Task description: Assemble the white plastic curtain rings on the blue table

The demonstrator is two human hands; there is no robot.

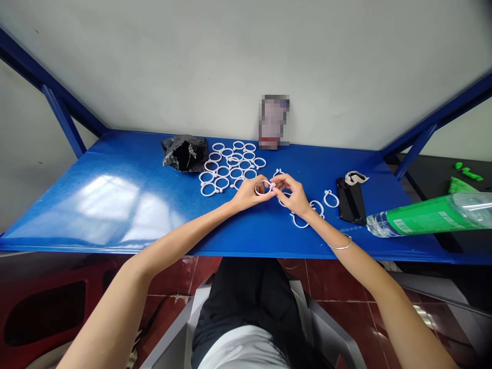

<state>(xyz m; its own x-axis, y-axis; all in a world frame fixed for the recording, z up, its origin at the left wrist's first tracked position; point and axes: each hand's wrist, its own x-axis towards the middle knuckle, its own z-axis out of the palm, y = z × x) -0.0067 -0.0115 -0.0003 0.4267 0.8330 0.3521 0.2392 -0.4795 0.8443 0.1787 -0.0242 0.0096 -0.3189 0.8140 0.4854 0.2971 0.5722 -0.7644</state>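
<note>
the green bottle label bears lettering — unreadable here.

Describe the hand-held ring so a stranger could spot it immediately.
On the blue table, look right of the clustered white rings, where the left hand and right hand meet at a held ring. It is white too, but its neighbours lie on the table; only this one is gripped.

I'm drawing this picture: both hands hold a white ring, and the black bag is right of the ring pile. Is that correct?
Not quite: the black bag is left of the ring pile, not right, as the head view shows. The left hand and right hand do hold a white ring.
</note>
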